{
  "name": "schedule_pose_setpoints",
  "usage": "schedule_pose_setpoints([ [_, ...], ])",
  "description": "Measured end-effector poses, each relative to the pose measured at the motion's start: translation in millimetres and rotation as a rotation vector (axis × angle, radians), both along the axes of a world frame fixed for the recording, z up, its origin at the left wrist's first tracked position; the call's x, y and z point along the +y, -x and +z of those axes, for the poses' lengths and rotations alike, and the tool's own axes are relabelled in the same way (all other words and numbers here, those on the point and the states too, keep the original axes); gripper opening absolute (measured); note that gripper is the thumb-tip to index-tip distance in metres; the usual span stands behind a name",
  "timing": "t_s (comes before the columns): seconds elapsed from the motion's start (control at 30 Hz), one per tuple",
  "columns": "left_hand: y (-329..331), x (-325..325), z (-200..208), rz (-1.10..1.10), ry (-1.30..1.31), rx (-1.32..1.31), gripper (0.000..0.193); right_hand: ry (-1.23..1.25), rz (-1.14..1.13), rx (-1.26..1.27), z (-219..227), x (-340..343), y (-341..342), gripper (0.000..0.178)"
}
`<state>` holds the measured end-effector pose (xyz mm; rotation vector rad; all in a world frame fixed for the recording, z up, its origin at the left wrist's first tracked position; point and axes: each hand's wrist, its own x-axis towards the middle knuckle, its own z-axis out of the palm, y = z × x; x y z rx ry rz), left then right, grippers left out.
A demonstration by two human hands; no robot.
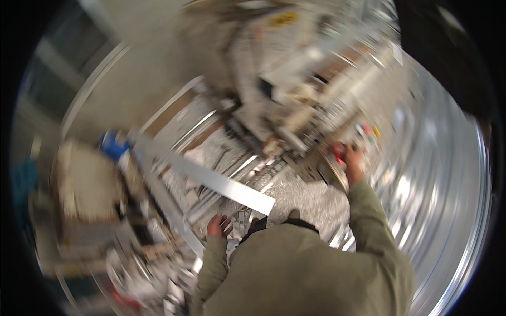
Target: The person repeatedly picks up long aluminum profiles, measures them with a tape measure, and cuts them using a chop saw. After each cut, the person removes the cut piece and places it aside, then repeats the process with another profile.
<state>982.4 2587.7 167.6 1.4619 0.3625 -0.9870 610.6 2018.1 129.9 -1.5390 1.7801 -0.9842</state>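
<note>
At the edge of a cluttered workbench, my right hand (354, 158) is closed around a small red object (338, 151). Motion blur hides its exact kind. Just beyond that hand lie small red, green and yellow items (370, 130). Low on the left, my left hand (219, 226) hangs beside my body with its fingers loosely apart and nothing in them. Near it, a long pale metal bar (226, 188) juts toward me, its bright end close to my torso. The whole picture is smeared.
Long shiny metal profiles (421, 195) fill the right side. A grey beam (166, 197) slants along the left, near a blue object (114, 145) and a worn pale board (88, 181). Machine parts (298, 118) stand ahead. Metal scraps cover the lower left.
</note>
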Motion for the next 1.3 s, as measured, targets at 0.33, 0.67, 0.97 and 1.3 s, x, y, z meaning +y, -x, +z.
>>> schedule_pose_setpoints([
  [0.33, 50, -72, -142, -0.160, -0.092, -0.026, 0.124, 0.105, 0.314, 0.347, 15, -43, 7, 0.052],
  [0.67, 68, -102, -161, 0.226, 0.234, 0.240, 0.118, -0.304, 1.048, 0.158, 64, 161, 18, 0.039],
  [0.97, 38, -79, -183, -0.063, -0.023, 0.038, 0.129, -1.041, 1.054, 0.094, -87, 220, -211, 0.058],
  [1.3, -1, -80, -136, 0.078, 0.161, -0.279, 0.091, -1.752, 0.943, -0.312, -168, 306, -317, 0.061],
])
